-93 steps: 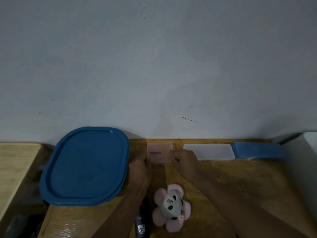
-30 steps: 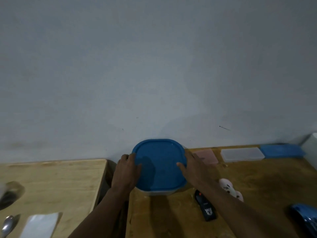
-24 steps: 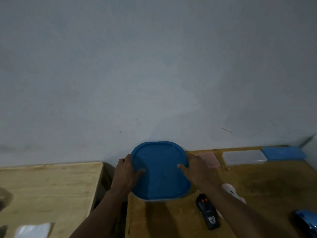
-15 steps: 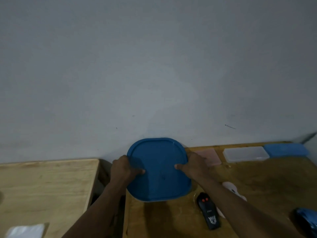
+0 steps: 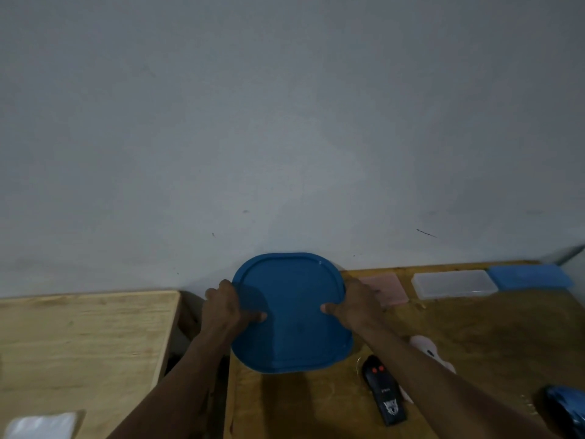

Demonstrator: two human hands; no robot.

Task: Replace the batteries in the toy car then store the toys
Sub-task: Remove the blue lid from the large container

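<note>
A big blue lid (image 5: 292, 315) covers a container at the back left of the darker wooden table (image 5: 493, 337). My left hand (image 5: 223, 310) grips its left rim and my right hand (image 5: 356, 307) grips its right rim, thumbs on top. A black remote control (image 5: 384, 392) lies in front of it to the right. Behind my right forearm a pink and white plush toy (image 5: 427, 351) is partly hidden. The blue toy car (image 5: 566, 407) shows at the lower right edge.
Along the wall stand a pink flat box (image 5: 389, 288), a clear flat box (image 5: 454, 283) and a blue flat box (image 5: 531, 275). A lighter wooden table (image 5: 79, 343) lies to the left across a gap, with a white packet (image 5: 41, 424) on it.
Both hands left the pink box and took hold of the blue lid's sides. The lid's near edge has since tipped up toward me. The view has swung left.
</note>
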